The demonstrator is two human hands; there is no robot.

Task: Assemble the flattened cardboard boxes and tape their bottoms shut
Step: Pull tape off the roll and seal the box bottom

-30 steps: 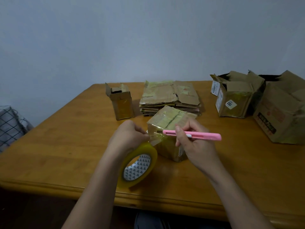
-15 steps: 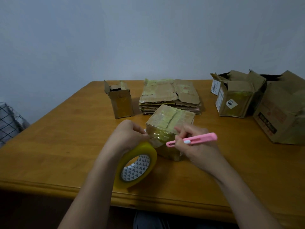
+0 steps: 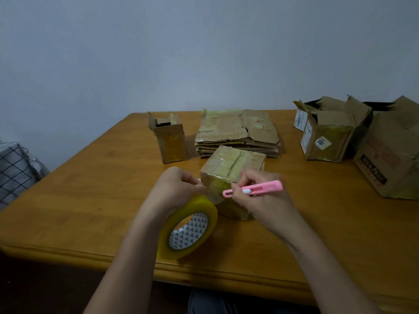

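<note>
Two hands worked at a small cardboard box [image 3: 231,168] standing near the front middle of the wooden desk [image 3: 90,200], its taped flaps facing up. The left hand [image 3: 179,186] had its fingers curled, pinching the tape end against the box's near left corner, with the yellow tape roll [image 3: 188,230] hanging just below that hand. The right hand [image 3: 256,196] gripped a pink utility knife [image 3: 254,189], its tip pointing left in front of the box's near face. Behind lay a stack of flattened boxes [image 3: 238,132]; left of it stood a narrow open box [image 3: 170,139], and more opened boxes [image 3: 331,132] sat at the right.
</note>
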